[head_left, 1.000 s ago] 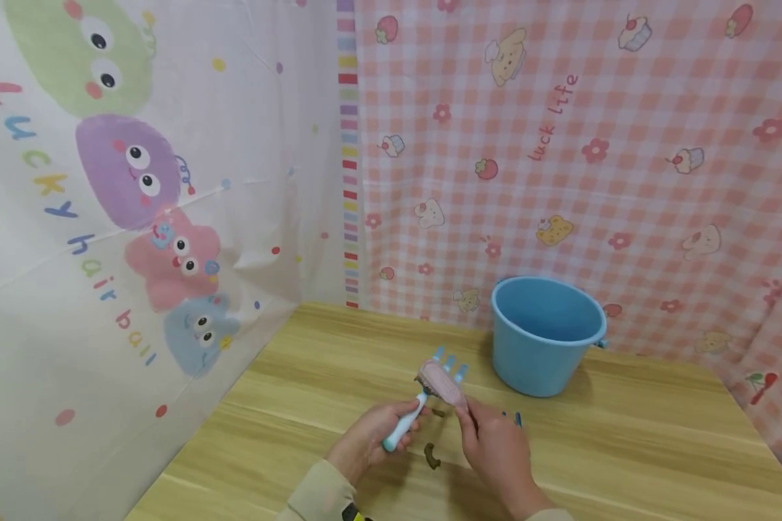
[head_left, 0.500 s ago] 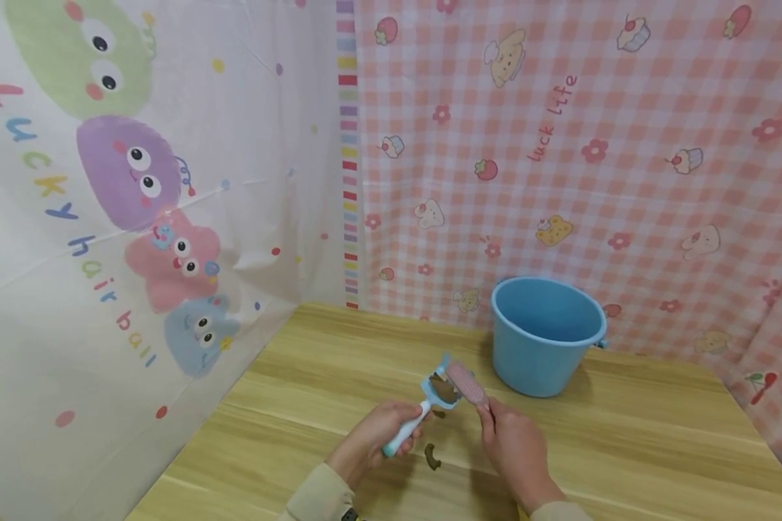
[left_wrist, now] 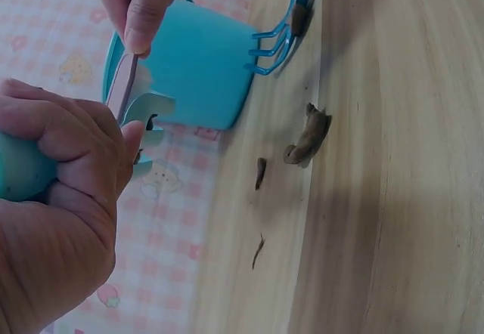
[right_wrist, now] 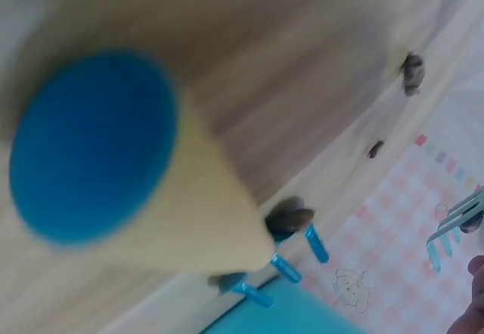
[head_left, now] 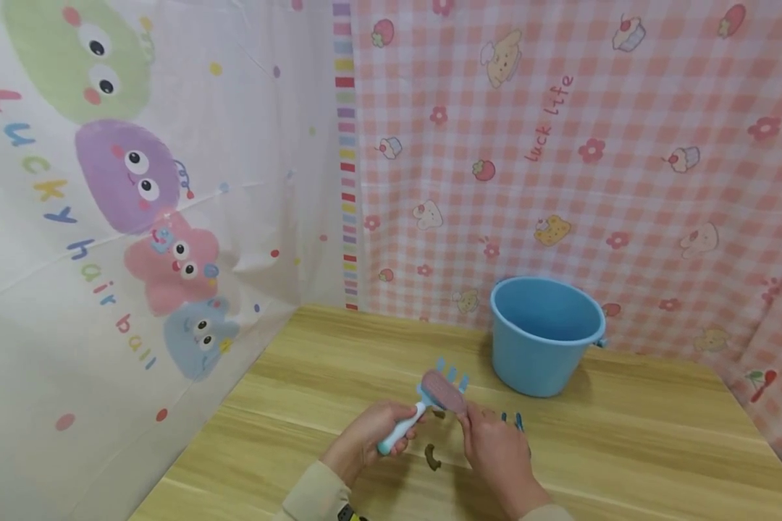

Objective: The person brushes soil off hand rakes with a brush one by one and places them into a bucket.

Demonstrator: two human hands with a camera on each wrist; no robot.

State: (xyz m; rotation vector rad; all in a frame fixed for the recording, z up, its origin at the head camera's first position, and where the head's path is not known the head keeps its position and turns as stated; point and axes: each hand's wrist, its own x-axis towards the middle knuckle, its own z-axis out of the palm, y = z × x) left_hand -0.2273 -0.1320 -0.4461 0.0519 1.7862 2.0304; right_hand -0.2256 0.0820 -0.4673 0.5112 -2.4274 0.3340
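My left hand [head_left: 371, 434] grips the white-and-teal handle of a small garden fork [head_left: 400, 430] whose light blue tines point up and away. A pink-backed brush [head_left: 444, 391] lies across the fork's head, its handle held in my right hand [head_left: 502, 456]. In the left wrist view, the brush's pale bristles face the fork head [left_wrist: 151, 111], and dark brown bits show between its tines. Below the tools, a curled brown clump [left_wrist: 310, 139] and a smaller brown piece [left_wrist: 261, 173] lie on the wooden table [left_wrist: 423, 160].
A light blue bucket [head_left: 537, 362] stands at the back right, against the pink checked cloth [head_left: 560, 181]. Beside my right hand lies a blue hand rake [left_wrist: 276, 43] with a yellowish handle [right_wrist: 219, 221] and brown dirt at its tines. White printed cloth [head_left: 254, 181] hangs on the left.
The brush swung right off the fork head, baring brown dirt on it half a second ago, then came back left over the head. My left hand stays nearly in place.
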